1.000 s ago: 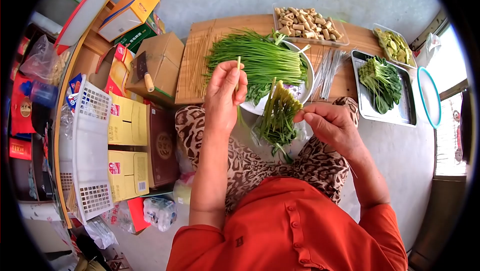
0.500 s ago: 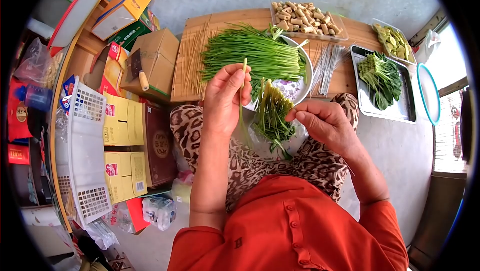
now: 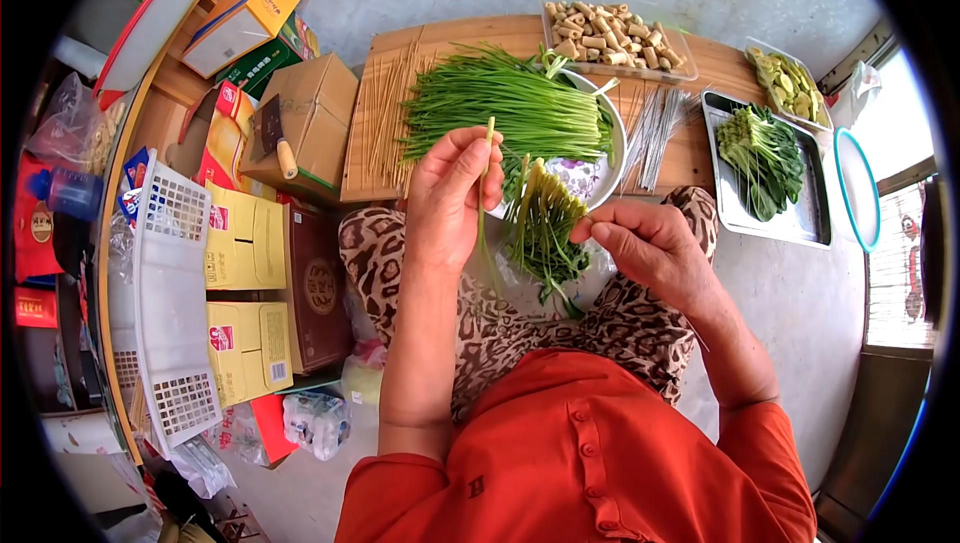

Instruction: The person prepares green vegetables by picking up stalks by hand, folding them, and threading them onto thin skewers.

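Over my lap, my left hand (image 3: 455, 188) pinches a single thin green stem (image 3: 490, 128) between thumb and fingers, its tip pointing up. Opposite it, my right hand (image 3: 645, 248) is closed on one end of a skewer, mostly hidden by my fingers and the greens. A row of leafy green stalks (image 3: 548, 233) hangs from that skewer, cut ends up and leaves down. Just beyond my hands, a big bunch of garlic chives (image 3: 500, 103) lies across a white bowl (image 3: 615, 158) on the wooden table (image 3: 375, 168).
Bamboo skewers (image 3: 390, 123) lie left of the chives, metal skewers (image 3: 655, 133) right. Behind stands a plastic box (image 3: 685, 63) of short tan rolls. A metal tray (image 3: 815, 213) holds skewered greens (image 3: 765, 158). A cleaver (image 3: 283, 155) rests by a cardboard box (image 3: 310, 108) at left.
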`<move>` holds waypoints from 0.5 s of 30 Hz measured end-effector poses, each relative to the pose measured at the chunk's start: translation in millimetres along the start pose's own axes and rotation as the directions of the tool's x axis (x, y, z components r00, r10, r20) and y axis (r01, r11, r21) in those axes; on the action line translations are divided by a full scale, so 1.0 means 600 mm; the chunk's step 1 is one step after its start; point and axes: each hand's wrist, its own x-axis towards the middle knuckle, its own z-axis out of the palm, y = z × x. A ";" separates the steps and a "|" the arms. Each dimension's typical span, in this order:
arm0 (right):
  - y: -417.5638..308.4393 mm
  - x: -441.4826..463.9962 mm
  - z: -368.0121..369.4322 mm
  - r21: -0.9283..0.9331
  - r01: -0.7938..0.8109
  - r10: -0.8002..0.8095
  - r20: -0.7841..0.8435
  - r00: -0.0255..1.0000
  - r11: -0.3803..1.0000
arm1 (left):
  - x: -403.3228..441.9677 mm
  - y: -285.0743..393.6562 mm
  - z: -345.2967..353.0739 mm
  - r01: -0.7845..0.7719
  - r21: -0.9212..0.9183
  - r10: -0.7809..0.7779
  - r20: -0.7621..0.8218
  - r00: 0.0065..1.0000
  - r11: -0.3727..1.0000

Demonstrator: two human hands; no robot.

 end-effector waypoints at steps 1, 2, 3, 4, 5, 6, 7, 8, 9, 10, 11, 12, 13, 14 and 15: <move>0.000 0.000 0.001 0.006 -0.008 0.008 -0.005 1.000 1.000 | 0.000 0.001 0.000 -0.001 0.000 0.001 0.001 1.000 1.000; -0.001 0.000 0.000 0.004 -0.007 0.007 -0.005 1.000 1.000 | 0.000 0.001 0.000 -0.003 0.007 0.004 -0.003 1.000 1.000; -0.001 0.000 -0.001 -0.005 -0.001 0.001 -0.001 1.000 1.000 | -0.001 0.003 0.001 -0.006 0.015 0.006 -0.007 1.000 1.000; -0.001 0.000 -0.001 -0.014 0.004 -0.004 0.002 1.000 1.000 | -0.001 0.004 0.001 -0.007 0.016 0.007 -0.008 1.000 1.000; -0.002 -0.001 0.000 -0.014 0.005 -0.005 0.004 1.000 1.000 | -0.001 0.005 0.000 -0.026 0.042 0.026 -0.007 1.000 0.999; -0.004 -0.003 0.000 -0.012 -0.004 0.004 -0.001 1.000 1.000 | -0.001 0.006 0.000 -0.044 0.068 0.045 -0.006 0.999 0.997; -0.005 -0.004 0.001 -0.010 -0.014 0.014 -0.006 1.000 1.000 | -0.002 0.007 -0.001 -0.044 0.068 0.044 -0.007 0.999 0.997; -0.006 -0.004 0.001 -0.010 -0.015 0.015 -0.005 1.000 1.000 | -0.002 0.007 -0.002 -0.038 0.071 0.039 -0.016 0.999 0.997; -0.006 -0.005 0.001 -0.011 -0.016 0.016 -0.005 1.000 1.000 | -0.002 0.008 -0.003 -0.032 0.075 0.034 -0.024 0.999 0.997; -0.007 -0.006 0.001 -0.012 -0.018 0.018 -0.006 1.000 1.000 | -0.002 0.008 -0.006 -0.031 0.074 0.033 -0.024 0.999 0.997; -0.008 -0.006 0.000 -0.012 -0.017 0.017 -0.006 1.000 1.000 | -0.001 0.008 -0.009 -0.031 0.084 0.032 -0.008 0.999 0.996; -0.009 -0.006 -0.001 -0.015 -0.031 0.031 0.003 1.000 0.999 | -0.001 0.009 -0.012 -0.031 0.094 0.031 0.008 0.999 0.995; -0.010 -0.007 -0.001 -0.019 -0.044 0.045 0.012 0.999 0.999 | -0.001 0.012 -0.012 -0.033 0.094 0.032 0.007 0.999 0.995; -0.009 -0.007 0.000 -0.020 -0.045 0.045 0.014 0.999 0.999 | -0.002 0.015 -0.012 -0.020 0.094 0.018 0.026 1.000 0.995; -0.008 -0.008 0.000 -0.024 -0.025 0.025 0.009 1.000 0.999 | -0.003 0.017 -0.012 -0.008 0.094 0.004 0.045 0.999 0.996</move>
